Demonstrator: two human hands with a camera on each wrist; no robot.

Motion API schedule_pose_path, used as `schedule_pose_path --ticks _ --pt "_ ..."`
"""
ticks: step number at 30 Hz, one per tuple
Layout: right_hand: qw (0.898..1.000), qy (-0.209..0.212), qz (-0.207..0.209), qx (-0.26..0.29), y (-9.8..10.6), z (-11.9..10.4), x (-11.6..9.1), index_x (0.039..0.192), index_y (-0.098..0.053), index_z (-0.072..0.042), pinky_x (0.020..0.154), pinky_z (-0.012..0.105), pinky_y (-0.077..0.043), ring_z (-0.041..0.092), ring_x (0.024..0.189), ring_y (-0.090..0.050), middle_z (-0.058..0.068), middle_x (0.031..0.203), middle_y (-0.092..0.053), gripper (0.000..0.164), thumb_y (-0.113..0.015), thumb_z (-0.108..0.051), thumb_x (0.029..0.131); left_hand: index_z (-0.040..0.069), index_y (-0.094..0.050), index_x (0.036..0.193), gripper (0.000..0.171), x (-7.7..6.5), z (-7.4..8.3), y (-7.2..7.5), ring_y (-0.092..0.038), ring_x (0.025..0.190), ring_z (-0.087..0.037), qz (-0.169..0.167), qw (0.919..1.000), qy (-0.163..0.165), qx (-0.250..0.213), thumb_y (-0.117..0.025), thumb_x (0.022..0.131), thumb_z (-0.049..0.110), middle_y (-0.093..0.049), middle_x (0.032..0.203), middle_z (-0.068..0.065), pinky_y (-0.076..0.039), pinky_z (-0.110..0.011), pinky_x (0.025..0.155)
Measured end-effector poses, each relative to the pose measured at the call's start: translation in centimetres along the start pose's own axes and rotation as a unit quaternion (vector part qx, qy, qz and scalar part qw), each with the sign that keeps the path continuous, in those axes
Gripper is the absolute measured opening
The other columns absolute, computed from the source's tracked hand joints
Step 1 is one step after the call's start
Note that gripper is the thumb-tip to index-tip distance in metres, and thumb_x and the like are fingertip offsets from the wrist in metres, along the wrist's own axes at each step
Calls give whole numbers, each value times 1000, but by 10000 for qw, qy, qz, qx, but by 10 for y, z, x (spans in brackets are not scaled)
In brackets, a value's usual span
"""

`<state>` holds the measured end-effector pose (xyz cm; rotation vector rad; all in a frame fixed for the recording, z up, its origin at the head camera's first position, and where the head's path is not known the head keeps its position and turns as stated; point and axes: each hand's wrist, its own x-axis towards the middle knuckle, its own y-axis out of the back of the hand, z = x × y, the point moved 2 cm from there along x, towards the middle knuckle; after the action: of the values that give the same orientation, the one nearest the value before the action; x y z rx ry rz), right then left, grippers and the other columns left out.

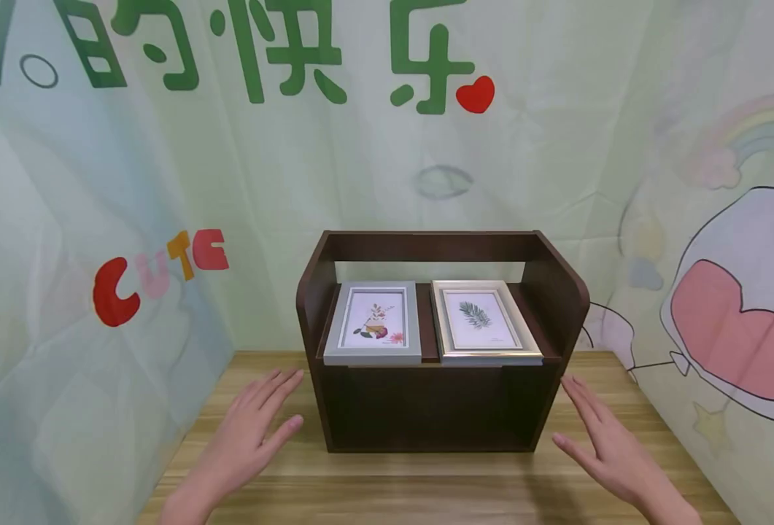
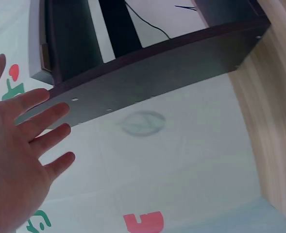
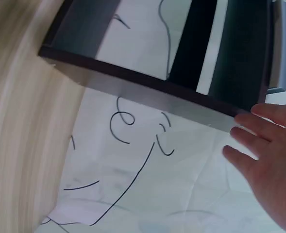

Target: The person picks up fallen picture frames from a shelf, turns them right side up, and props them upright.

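A dark brown wooden shelf (image 1: 426, 408) stands on the table, with two picture frames lying on its upper board. The left one is a grey-white frame (image 1: 347, 328) around a pressed-flower print; the right one is a silver-gold frame (image 1: 524, 328) around a green fern print. My left hand (image 1: 245, 434) is beside the shelf's left side, fingers straight and nothing in its grasp. On the opposite side my right hand (image 1: 606, 445) is held likewise, fingertips close to the side panel. Both wrist views show spread fingers near the shelf's side panels (image 2: 157, 73).
The wood-grain table (image 1: 387, 496) extends in front of the shelf and to both sides. A printed cloth backdrop (image 1: 360, 197) with green characters and cartoon shapes hangs behind it and along the left and right.
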<state>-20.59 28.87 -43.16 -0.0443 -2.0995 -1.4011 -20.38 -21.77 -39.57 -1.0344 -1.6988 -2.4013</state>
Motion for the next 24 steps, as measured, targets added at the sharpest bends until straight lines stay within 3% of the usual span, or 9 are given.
schedule_pose_path --ticks 6,7,8,13,16,19,22,24 --pt "9982 175 523 234 14 -17 10 150 -29 -16 109 6 -17 12 137 -33 9 150 -37 86 -77 -24 78 19 -42 144 57 7 8 7 -44 130 -27 250 9988 -255 -339 -62 91 28 -49 142 -3 -33 -50 104" --pt "9977 228 579 268 15 -19 12 150 -30 -16 104 -1 -10 8 139 -30 9 150 -37 86 -77 -23 78 19 -42 143 57 9 9 8 -44 130 -25 277 9984 -293 -395 -62 91 26 -49 141 -2 -34 -49 104" --pt "9973 270 623 292 16 -20 14 149 -30 -15 105 0 -10 6 139 -28 10 150 -37 86 -77 -22 78 19 -42 144 57 10 11 8 -44 130 -24 301 9980 -318 -459 -62 91 25 -48 141 -1 -34 -47 104" --pt "9962 263 778 304 19 -34 29 149 -31 -16 105 2 -12 19 137 -36 11 149 -39 83 -76 -23 80 17 -44 142 56 21 22 8 -46 128 -21 532 9949 -334 -784 -63 90 20 -50 141 1 -38 -43 102" --pt "9962 141 800 308 20 -44 42 149 -32 -18 110 11 -23 27 132 -42 9 148 -41 80 -75 -26 81 16 -45 141 54 30 28 7 -48 127 -22 632 9935 -194 -925 -63 91 21 -51 140 0 -42 -45 101" --pt "9957 86 853 341 21 -53 55 147 -34 -17 105 33 -40 29 126 -48 8 144 -45 77 -74 -26 82 14 -46 140 53 39 34 4 -48 128 -22 610 9924 29 -1070 -63 91 26 -50 141 -1 -42 -46 102" --pt "9951 43 859 489 20 -62 68 145 -37 -14 95 50 -44 29 123 -50 9 141 -47 72 -72 -26 84 10 -48 138 54 49 41 2 -49 127 -25 683 9900 119 -1231 -65 89 26 -52 139 -5 -44 -48 102" --pt "9948 -3 828 596 19 -67 76 144 -39 -11 95 53 -44 32 123 -50 12 139 -48 69 -71 -27 85 8 -49 137 54 55 46 1 -51 126 -26 764 9886 148 -1291 -67 88 26 -53 137 -8 -45 -48 100"
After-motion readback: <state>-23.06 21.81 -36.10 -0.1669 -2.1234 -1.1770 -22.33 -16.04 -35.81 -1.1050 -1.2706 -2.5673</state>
